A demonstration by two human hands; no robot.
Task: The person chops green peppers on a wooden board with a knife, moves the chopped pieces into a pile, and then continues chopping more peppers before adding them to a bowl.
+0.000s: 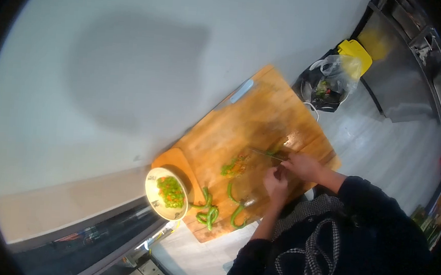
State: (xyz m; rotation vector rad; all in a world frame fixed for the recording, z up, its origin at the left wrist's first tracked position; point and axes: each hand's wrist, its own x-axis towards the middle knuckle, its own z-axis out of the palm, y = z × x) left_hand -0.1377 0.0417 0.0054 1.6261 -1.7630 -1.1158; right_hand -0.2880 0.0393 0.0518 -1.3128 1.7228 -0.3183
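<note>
My right hand (303, 166) grips a knife (268, 153), its thin blade pointing left over the wooden board (252, 119). Close beside it, my left hand (277, 185) has its fingers curled together; what they hold is too dark and small to make out. A green piece (275, 150) lies by the blade. Left of the hands is a small pile of chopped green and orange bits (235, 166). Long green peppers (208, 217) lie nearer the board's lower edge, with another curved green pepper (236, 215) beside them.
A bowl (149, 187) of chopped green and orange pieces stands at the board's left corner, by an orange board (178, 160). A pale blue object (242, 91) lies along the wall-side edge. Beyond the far end is a bagged bin (347, 82) with a yellow lid (356, 55).
</note>
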